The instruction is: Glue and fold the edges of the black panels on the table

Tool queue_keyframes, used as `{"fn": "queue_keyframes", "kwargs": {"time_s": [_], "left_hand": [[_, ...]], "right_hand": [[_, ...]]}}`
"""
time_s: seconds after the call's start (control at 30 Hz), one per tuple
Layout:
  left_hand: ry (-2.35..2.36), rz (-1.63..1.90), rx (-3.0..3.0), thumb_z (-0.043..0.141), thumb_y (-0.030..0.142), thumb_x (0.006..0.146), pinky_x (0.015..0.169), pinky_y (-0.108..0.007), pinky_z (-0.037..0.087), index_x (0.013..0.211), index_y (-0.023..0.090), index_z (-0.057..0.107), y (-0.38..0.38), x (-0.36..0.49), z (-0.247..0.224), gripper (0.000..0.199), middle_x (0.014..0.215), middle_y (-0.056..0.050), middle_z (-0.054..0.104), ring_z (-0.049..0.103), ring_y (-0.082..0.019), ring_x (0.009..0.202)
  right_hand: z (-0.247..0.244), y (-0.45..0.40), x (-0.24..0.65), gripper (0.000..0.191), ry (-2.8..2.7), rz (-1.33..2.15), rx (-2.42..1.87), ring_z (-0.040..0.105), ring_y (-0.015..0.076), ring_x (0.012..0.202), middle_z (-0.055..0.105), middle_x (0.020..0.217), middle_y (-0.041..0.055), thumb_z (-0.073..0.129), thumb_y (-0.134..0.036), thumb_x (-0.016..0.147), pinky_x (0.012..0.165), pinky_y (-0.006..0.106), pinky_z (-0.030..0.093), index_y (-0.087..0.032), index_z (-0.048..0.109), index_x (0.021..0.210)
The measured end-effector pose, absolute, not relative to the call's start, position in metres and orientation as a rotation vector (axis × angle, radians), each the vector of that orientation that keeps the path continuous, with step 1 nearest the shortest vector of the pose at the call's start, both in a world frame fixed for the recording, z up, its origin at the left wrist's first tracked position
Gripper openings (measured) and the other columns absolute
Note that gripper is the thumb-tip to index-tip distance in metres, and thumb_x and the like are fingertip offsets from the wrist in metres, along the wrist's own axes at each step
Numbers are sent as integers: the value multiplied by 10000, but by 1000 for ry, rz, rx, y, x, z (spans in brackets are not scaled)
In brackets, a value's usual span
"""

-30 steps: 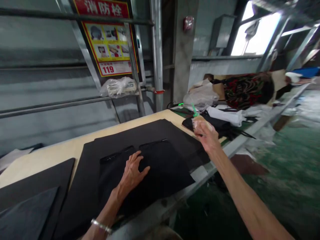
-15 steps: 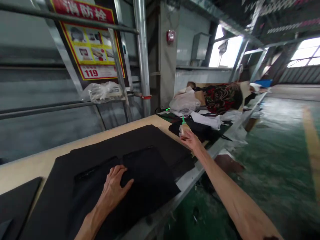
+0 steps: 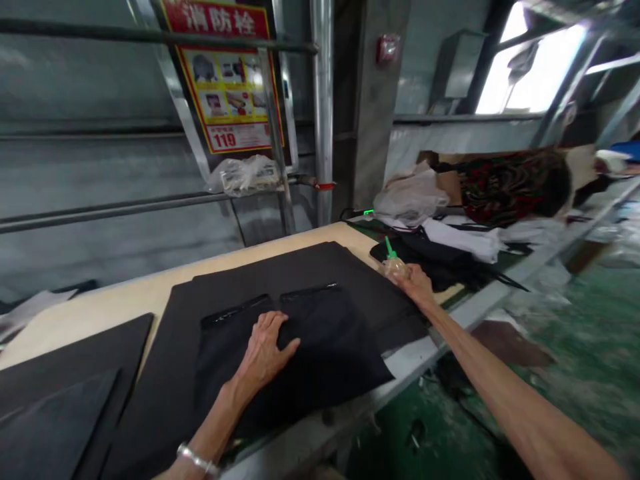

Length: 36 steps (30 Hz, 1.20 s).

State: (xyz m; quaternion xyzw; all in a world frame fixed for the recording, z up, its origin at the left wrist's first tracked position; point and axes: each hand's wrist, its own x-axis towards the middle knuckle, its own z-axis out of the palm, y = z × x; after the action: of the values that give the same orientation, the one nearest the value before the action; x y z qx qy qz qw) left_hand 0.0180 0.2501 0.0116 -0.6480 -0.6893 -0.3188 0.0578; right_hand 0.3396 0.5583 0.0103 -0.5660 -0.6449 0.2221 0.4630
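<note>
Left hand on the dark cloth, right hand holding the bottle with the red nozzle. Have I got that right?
Not quite: the nozzle is green, not red, as the head view shows. The left hand is on the dark cloth, and the right hand holds the bottle.

A poster [image 3: 227, 93] hangs above a clear plastic bag [image 3: 245, 175], near a metal pipe [image 3: 324, 113].

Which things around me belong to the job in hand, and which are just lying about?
Apparently in use:
Bottle with green nozzle, in your right hand
Dark piece with glossy strips, under your left hand
Black sheets beneath that piece

Probably just lying about:
Clear plastic bag
Patterned bundle
White material
</note>
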Motion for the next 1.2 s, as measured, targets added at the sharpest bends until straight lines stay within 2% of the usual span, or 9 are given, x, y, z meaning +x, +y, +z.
{"fn": "queue_keyframes", "kwargs": {"time_s": [0.13,0.23,0.33,0.47,0.6,0.73,0.8,0.97,1.2], "left_hand": [[-2105,-903,-1981,690,292,836,954,-456,481,1089,196,572,248,24,21,295,1151,-71,600,540,-264,1098],[-2126,-836,-2001,680,297,864,955,-464,475,1068,180,582,245,28,30,256,1208,-84,571,532,-267,1112],[-2129,-810,-2015,645,297,900,948,-467,472,1051,177,595,230,33,41,199,1247,-89,550,508,-273,1157],[-2135,-868,-2024,630,328,920,935,-467,452,1038,179,603,190,51,55,192,1151,-75,598,526,-256,1103],[-2107,-893,-2145,812,361,761,929,-472,457,1106,177,596,153,71,49,446,1160,-74,617,544,-271,1083],[-2053,-920,-2073,678,107,835,885,-423,481,956,169,630,145,70,30,143,1081,-67,659,590,-247,1027],[-2034,-1080,-1976,557,59,894,837,-366,496,892,173,628,143,63,25,134,993,-51,671,610,-205,934],[-1894,-1576,-1673,497,104,943,805,-234,518,931,177,612,115,46,30,136,968,-45,659,634,-134,899],[-1968,-1560,-1260,576,219,931,815,-192,540,950,209,671,63,35,27,98,990,-21,709,686,-127,890]], "right_hand": [[5,558,362,355,-1889,178,-1532,618,353,977,654,994,222,628,-367,757,848,437,453,-98,642,989],[3,550,378,415,-2014,-27,-1495,584,399,1057,629,1080,266,540,-409,818,872,479,450,-76,628,1050],[10,530,381,423,-2000,-207,-1294,545,429,1107,611,1103,236,441,-424,866,897,538,445,-109,607,1095],[33,486,347,337,-2046,-333,-857,587,342,1036,621,1057,161,371,-388,949,903,475,483,-189,611,1077],[58,438,272,259,-2204,-202,-485,614,253,1014,641,1044,114,425,-312,962,928,405,502,-187,635,1048],[66,406,194,186,-2386,5,-313,611,235,1023,652,1062,89,488,-234,935,929,392,504,-200,644,1031],[64,397,165,160,-2439,119,-256,612,228,1009,654,1048,84,515,-192,909,920,381,503,-196,640,1009],[54,392,126,139,-2502,362,-266,608,189,902,644,978,63,539,-133,875,851,329,479,-183,630,967],[47,388,117,143,-2517,535,-315,547,143,754,587,899,37,545,-90,807,717,271,442,-178,585,913]]}}
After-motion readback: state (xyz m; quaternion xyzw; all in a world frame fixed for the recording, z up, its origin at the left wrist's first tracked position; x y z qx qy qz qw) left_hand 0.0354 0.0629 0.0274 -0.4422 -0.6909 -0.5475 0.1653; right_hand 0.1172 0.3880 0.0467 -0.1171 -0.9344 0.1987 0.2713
